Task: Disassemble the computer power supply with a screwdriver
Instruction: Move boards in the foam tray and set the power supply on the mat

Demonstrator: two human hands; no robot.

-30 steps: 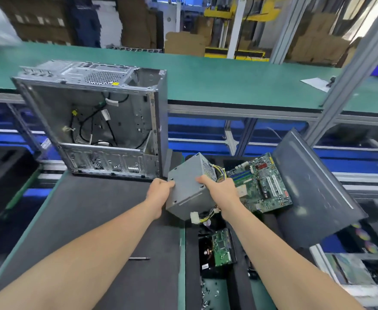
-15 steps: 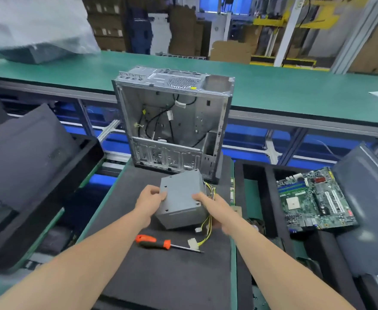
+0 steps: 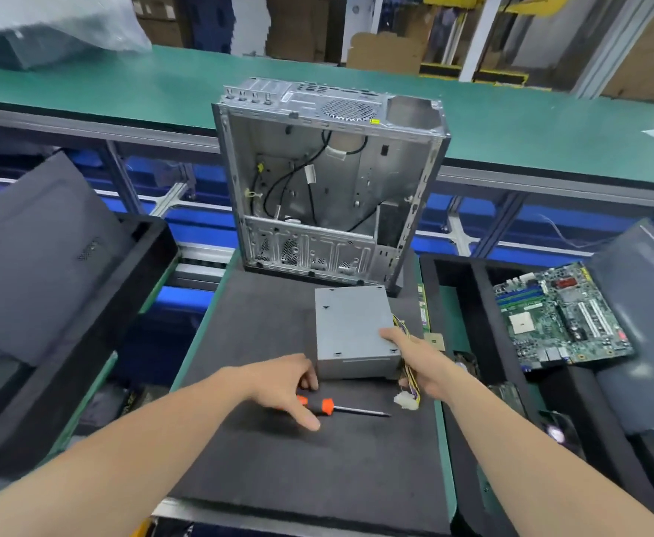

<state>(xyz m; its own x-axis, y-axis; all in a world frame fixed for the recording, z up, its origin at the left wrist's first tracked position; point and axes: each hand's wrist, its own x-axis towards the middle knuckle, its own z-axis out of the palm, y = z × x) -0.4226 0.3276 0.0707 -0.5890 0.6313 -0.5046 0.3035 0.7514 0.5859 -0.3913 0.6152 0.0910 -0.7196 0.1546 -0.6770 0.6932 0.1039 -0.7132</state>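
The grey power supply lies flat on the dark foam mat, with its yellow and black cables trailing off its right side. My right hand grips its near right corner, thumb on top and fingers down the cable side. An orange-handled screwdriver lies on the mat just in front of the box, shaft pointing right. My left hand rests over the rear of its handle, thumb stretched out below it and fingers above, not closed round it.
The gutted computer case stands upright at the back of the mat. A black tray on the right holds a motherboard and a dark panel. Another dark panel leans in the left tray. A memory stick lies beside the mat.
The power supply came from the right tray, was held above the mat, and now rests on it. My left hand let go of it and moved down onto the screwdriver.
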